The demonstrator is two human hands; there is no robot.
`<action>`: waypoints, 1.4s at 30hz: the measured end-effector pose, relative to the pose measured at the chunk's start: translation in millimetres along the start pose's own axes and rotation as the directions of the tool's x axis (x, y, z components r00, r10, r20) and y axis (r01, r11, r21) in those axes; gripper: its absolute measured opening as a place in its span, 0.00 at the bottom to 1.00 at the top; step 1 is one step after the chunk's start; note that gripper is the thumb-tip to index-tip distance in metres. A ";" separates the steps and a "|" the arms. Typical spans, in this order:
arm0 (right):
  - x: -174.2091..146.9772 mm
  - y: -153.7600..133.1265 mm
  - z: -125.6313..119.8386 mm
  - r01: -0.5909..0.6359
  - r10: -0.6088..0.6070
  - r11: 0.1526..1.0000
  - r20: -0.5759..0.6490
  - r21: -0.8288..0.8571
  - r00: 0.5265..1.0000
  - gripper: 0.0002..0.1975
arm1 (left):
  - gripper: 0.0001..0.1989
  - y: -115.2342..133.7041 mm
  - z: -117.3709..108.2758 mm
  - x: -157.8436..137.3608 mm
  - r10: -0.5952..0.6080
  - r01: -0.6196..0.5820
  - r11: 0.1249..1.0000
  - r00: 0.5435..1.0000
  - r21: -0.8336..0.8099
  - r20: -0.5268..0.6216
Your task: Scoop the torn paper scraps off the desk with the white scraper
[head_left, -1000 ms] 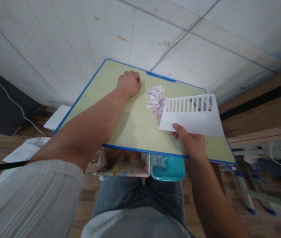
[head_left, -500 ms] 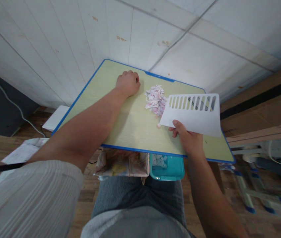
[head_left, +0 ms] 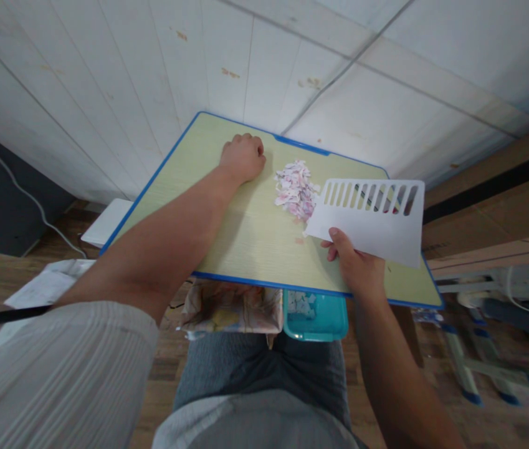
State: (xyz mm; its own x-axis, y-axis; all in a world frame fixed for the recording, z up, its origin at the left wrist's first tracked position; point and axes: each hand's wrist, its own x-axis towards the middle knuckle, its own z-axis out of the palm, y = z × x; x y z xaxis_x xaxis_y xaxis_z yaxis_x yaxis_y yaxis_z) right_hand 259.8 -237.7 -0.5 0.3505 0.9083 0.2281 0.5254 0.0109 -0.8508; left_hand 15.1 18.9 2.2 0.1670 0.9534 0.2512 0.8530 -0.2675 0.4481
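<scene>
My right hand [head_left: 355, 259] pinches the lower left edge of a white sheet [head_left: 367, 231] with a row of slanted slots along its top, thumb over it and fingers beneath. The sheet is raised over the right part of a pale yellow board [head_left: 255, 237] with a blue rim. Its left edge is beside a heap of pinkish-white torn paper scraps [head_left: 296, 187]; I cannot tell if they touch. Left of the heap, my left hand [head_left: 244, 157] is closed in a fist on the board, apart from the scraps. Nothing shows sticking out of it.
Below the board's front edge are a teal plastic tub [head_left: 324, 318] with pale pieces in it and a patterned container [head_left: 236, 308]. A white panelled wall [head_left: 199, 62] rises behind the board. Cardboard boxes [head_left: 502, 218] stand at the right.
The slotted sheet has shifted slightly right, away from the heap, with its right side tipped a little lower. My left hand stays in about the same place.
</scene>
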 end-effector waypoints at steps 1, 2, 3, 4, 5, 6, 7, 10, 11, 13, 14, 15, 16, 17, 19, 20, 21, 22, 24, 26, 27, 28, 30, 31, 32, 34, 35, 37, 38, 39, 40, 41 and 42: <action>-0.2 -0.1 -2.0 0.003 -0.003 1.000 0.011 -0.011 1.000 0.29 | 0.17 0.4 -0.4 -0.1 -0.003 0.003 1.000 1.000 -0.002 0.005; -0.8 -0.5 -4.2 0.005 -0.005 1.000 0.020 -0.023 1.000 0.29 | 0.17 0.8 -0.8 -0.2 -0.007 0.007 1.000 1.000 0.000 0.011; -1.7 -1.0 -6.7 0.006 -0.005 0.999 0.024 -0.036 1.000 0.28 | 0.17 1.1 -1.1 -0.2 -0.010 0.010 1.000 1.000 0.006 0.016; -3.2 -1.7 -9.3 0.005 -0.004 0.999 0.028 -0.049 1.000 0.27 | 0.17 1.2 -1.3 -0.1 -0.011 0.011 1.000 1.000 0.013 0.021; -5.3 -2.7 -11.9 0.003 -0.001 0.998 0.030 -0.059 1.000 0.25 | 0.17 1.3 -1.5 -0.1 -0.012 0.012 1.000 1.000 0.022 0.026; -7.9 -3.8 -14.4 -0.002 0.004 0.998 0.029 -0.065 1.000 0.24 | 0.17 1.3 -1.6 -0.1 -0.012 0.012 0.999 1.000 0.030 0.028; -11.1 -5.0 -16.7 -0.010 0.012 0.998 0.027 -0.067 1.000 0.23 | 0.18 1.3 -1.7 -0.2 -0.012 0.011 0.999 1.000 0.037 0.029; -22.4 -8.8 -21.8 -0.038 0.039 0.998 0.022 -0.046 0.999 0.22 | 0.18 2.1 -3.0 -1.5 -0.009 0.008 0.999 1.000 0.043 0.030; -26.2 -10.0 -22.9 -0.039 0.040 0.999 0.028 -0.035 0.999 0.22 | 0.18 2.8 -3.7 -2.2 -0.008 0.007 0.999 0.999 0.046 0.033; -32.5 -12.2 -24.3 -0.023 0.024 1.000 0.047 -0.017 0.999 0.20 | 0.17 4.6 -5.4 -3.9 -0.010 0.007 0.998 0.999 0.060 0.040; -34.9 -13.1 -24.9 -0.012 0.012 1.000 0.059 -0.007 0.998 0.20 | 0.16 5.5 -6.2 -4.7 -0.013 0.010 0.997 0.999 0.070 0.044; -36.6 -13.7 -25.7 -0.007 0.006 1.000 0.071 0.006 0.997 0.20 | 0.16 6.4 -7.0 -5.4 -0.016 0.012 0.997 0.999 0.080 0.047; -37.7 -13.9 -26.9 -0.010 0.008 1.000 0.079 0.026 0.997 0.19 | 0.15 7.1 -7.5 -5.9 -0.018 0.013 0.996 0.999 0.087 0.051; -38.3 -13.6 -28.4 -0.023 0.018 0.999 0.088 0.049 0.996 0.19 | 0.15 7.5 -7.8 -6.2 -0.020 0.015 0.996 0.998 0.087 0.055; -38.4 -11.1 -32.4 -0.070 0.060 0.993 0.105 0.094 0.993 0.18 | 0.16 7.6 -7.7 -5.9 -0.024 0.019 0.997 0.998 0.072 0.063; -38.1 -8.8 -34.8 -0.097 0.085 0.988 0.108 0.117 0.991 0.18 | 0.17 7.3 -7.4 -5.4 -0.026 0.022 0.998 0.998 0.064 0.064; -37.6 -6.1 -37.1 -0.121 0.106 0.982 0.109 0.141 0.988 0.17 | 0.17 6.8 -6.9 -4.8 -0.027 0.024 0.998 0.998 0.057 0.064; -37.0 -2.9 -39.2 -0.138 0.118 0.976 0.121 0.167 0.986 0.16 | 0.16 6.3 -6.2 -4.0 -0.029 0.026 0.998 0.998 0.052 0.062; -35.9 3.4 -42.4 -0.146 0.112 0.964 0.160 0.222 0.981 0.17 | 0.16 5.0 -4.9 -2.6 -0.030 0.027 0.998 0.998 0.049 0.058; -35.1 8.5 -43.8 -0.140 0.092 0.956 0.189 0.260 0.978 0.19 | 0.15 3.9 -3.8 -1.6 -0.027 0.024 0.999 0.998 0.047 0.050; -35.0 10.4 -44.1 -0.138 0.090 0.954 0.187 0.266 0.978 0.19 | 0.15 3.4 -3.4 -1.3 -0.025 0.023 0.999 0.999 0.043 0.046; -35.0 11.9 -44.3 -0.142 0.096 0.954 0.179 0.263 0.979 0.19 | 0.16 3.0 -3.1 -1.2 -0.023 0.021 0.999 0.999 0.036 0.043; -35.5 14.3 -44.9 -0.156 0.119 0.959 0.165 0.237 0.979 0.17 | 0.17 2.6 -2.8 -1.3 -0.019 0.019 1.000 0.999 0.019 0.044; -35.7 15.4 -45.4 -0.165 0.129 0.959 0.167 0.229 0.978 0.16 | 0.17 2.6 -2.9 -1.4 -0.021 0.020 1.000 0.999 0.016 0.047; -35.9 16.5 -45.8 -0.174 0.136 0.958 0.171 0.230 0.976 0.15 | 0.16 2.8 -3.1 -1.6 -0.024 0.023 1.000 0.999 0.020 0.049; -35.8 17.8 -46.0 -0.188 0.145 0.948 0.177 0.257 0.974 0.14 | 0.16 3.5 -3.6 -2.0 -0.028 0.026 0.999 0.998 0.040 0.053; -35.5 17.6 -45.3 -0.184 0.143 0.945 0.165 0.270 0.976 0.14 | 0.15 3.9 -3.8 -2.1 -0.028 0.025 0.998 0.998 0.049 0.055; -34.4 15.0 -41.6 -0.143 0.118 0.957 0.114 0.251 0.986 0.15 | 0.15 4.4 -3.9 -2.2 -0.027 0.023 0.998 0.998 0.055 0.056; -33.5 12.8 -38.8 -0.113 0.098 0.969 0.079 0.218 0.992 0.16 | 0.15 4.6 -3.9 -2.1 -0.026 0.023 0.998 0.998 0.052 0.054; -32.4 10.2 -35.4 -0.083 0.075 0.981 0.051 0.175 0.996 0.18 | 0.14 4.7 -3.8 -2.1 -0.026 0.023 0.999 0.998 0.047 0.052; -31.0 7.7 -31.8 -0.056 0.052 0.990 0.036 0.127 0.998 0.19 | 0.14 4.9 -3.8 -2.1 -0.026 0.024 0.999 0.999 0.044 0.048; -29.3 5.7 -28.0 -0.033 0.030 0.996 0.033 0.084 0.999 0.20 | 0.14 5.0 -3.8 -2.1 -0.027 0.025 0.999 0.999 0.043 0.045; -27.3 4.4 -24.4 -0.016 0.014 0.999 0.037 0.051 0.999 0.21 | 0.13 5.1 -3.8 -2.2 -0.026 0.024 0.999 0.999 0.044 0.042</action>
State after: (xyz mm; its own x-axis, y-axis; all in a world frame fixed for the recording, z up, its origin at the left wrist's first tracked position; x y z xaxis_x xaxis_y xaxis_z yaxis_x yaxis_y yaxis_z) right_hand 271.5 -272.7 1.0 0.3293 0.9231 0.1986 0.4791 0.0179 -0.8776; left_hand 17.2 14.9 7.2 0.1653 0.9651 0.2032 0.8777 -0.2379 0.4159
